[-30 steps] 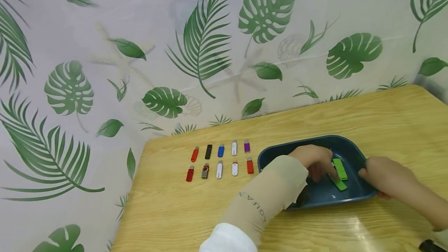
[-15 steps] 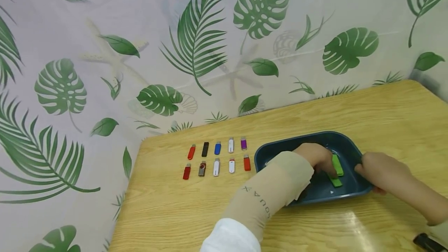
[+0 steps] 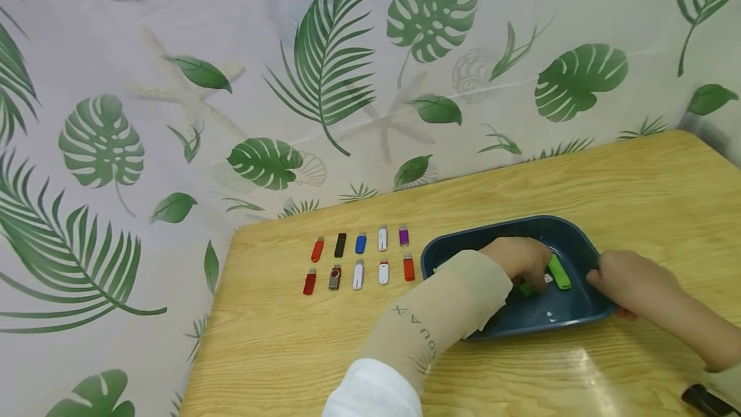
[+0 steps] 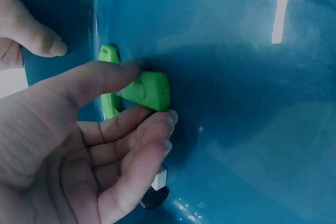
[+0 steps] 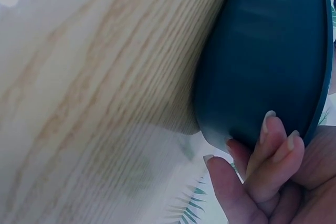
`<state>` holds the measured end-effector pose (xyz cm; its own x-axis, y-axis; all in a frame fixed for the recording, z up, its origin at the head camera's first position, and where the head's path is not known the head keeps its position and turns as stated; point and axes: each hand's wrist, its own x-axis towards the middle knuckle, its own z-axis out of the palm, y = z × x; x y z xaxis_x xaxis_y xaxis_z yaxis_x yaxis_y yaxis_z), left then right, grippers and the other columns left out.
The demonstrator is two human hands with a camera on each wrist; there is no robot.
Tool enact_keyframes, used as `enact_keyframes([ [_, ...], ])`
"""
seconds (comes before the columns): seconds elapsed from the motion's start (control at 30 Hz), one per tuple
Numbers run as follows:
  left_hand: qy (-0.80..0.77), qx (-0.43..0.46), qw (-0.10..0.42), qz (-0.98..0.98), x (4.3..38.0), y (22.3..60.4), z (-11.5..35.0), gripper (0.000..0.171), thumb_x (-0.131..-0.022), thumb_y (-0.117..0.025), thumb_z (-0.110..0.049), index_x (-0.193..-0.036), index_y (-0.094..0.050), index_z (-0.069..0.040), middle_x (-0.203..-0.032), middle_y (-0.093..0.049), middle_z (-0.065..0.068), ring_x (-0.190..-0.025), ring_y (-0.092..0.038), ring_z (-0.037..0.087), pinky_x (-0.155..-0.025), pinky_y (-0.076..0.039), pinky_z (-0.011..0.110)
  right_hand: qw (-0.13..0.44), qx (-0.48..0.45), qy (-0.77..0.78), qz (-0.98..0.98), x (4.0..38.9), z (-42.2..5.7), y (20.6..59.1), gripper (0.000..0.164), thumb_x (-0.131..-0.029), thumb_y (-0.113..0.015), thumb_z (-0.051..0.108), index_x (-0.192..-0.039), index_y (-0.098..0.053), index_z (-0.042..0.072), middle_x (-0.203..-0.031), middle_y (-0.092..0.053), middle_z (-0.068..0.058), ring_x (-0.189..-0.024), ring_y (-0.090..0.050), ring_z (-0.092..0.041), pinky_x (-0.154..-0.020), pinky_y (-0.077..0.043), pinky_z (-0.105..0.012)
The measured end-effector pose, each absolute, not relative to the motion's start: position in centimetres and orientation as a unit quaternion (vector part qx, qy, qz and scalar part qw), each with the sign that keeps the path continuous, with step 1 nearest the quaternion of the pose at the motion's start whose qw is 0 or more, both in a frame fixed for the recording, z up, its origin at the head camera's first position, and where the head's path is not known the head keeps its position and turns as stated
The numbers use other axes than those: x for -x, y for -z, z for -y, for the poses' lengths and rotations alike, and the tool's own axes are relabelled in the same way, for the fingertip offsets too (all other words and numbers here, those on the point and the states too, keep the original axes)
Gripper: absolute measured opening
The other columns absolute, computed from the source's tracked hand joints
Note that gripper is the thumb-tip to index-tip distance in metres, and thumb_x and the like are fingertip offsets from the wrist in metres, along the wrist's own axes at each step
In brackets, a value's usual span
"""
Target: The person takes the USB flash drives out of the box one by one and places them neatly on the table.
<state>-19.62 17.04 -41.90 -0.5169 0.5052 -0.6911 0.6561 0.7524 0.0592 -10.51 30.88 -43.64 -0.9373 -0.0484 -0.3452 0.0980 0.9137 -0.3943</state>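
In the head view my left hand (image 3: 520,259) reaches down into a dark blue plastic tub (image 3: 544,318). Between thumb and fingers it pinches a bright green USB stick (image 4: 151,91), best seen in the left wrist view. A second green USB stick (image 3: 559,273) lies on the tub floor just beyond. Part of a black and white item (image 4: 156,191) shows beneath the fingers, its kind unclear. My right hand (image 3: 639,285) grips the tub's right rim; the right wrist view shows its fingers (image 5: 273,163) against the outer wall. The left forearm hides the tub's near left part.
Left of the tub, USB sticks lie in two rows on the wooden table (image 3: 278,340), among them a blue one (image 3: 361,243), a purple one (image 3: 403,235) and a red one (image 3: 408,268). A leaf-patterned cloth (image 3: 231,114) hangs behind. A black object (image 3: 705,399) is at lower right.
My left hand has drawn slightly left within the tub, taking one green USB stick away from the other. The right hand keeps its grip on the rim. The head view has shifted slightly.
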Motion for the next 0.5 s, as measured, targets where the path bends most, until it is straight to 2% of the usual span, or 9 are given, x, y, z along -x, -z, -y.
enact_keyframes([
  [0.1,0.129,-0.355,0.350,-0.857,19.5,42.1,-17.2,0.019,-0.090,-0.061,-0.028,-0.077,-0.051,-0.018,-0.069,-0.046,-0.006,-0.054,-0.042,0.007,-0.049,-0.034,0.020,0.179,-0.014,0.206,-0.962,10.6,-31.0,43.8,0.033,-0.093,-0.042,0.012,-0.061,-0.049,0.007,-0.049,-0.052,-0.003,-0.037,-0.052,-0.014,-0.041,-0.039,-0.030],
  [0.23,0.172,-0.382,0.340,-0.842,19.4,42.1,-17.2,0.022,-0.088,-0.061,-0.034,-0.077,-0.050,-0.018,-0.072,-0.044,-0.007,-0.059,-0.041,0.007,-0.051,-0.033,0.020,0.178,-0.015,0.204,-0.962,10.7,-31.2,44.0,0.032,-0.092,-0.042,0.013,-0.061,-0.049,0.007,-0.049,-0.053,-0.003,-0.037,-0.052,-0.014,-0.041,-0.039,-0.031],
  [0.5,0.108,-0.366,0.368,-0.848,19.9,41.3,-15.9,0.023,-0.087,-0.065,-0.033,-0.082,-0.050,-0.017,-0.069,-0.047,-0.004,-0.052,-0.044,0.009,-0.047,-0.037,0.022,0.184,-0.016,0.208,-0.960,10.5,-31.1,43.8,0.032,-0.093,-0.042,0.013,-0.062,-0.050,0.007,-0.047,-0.053,-0.003,-0.038,-0.052,-0.015,-0.041,-0.039,-0.032],
])
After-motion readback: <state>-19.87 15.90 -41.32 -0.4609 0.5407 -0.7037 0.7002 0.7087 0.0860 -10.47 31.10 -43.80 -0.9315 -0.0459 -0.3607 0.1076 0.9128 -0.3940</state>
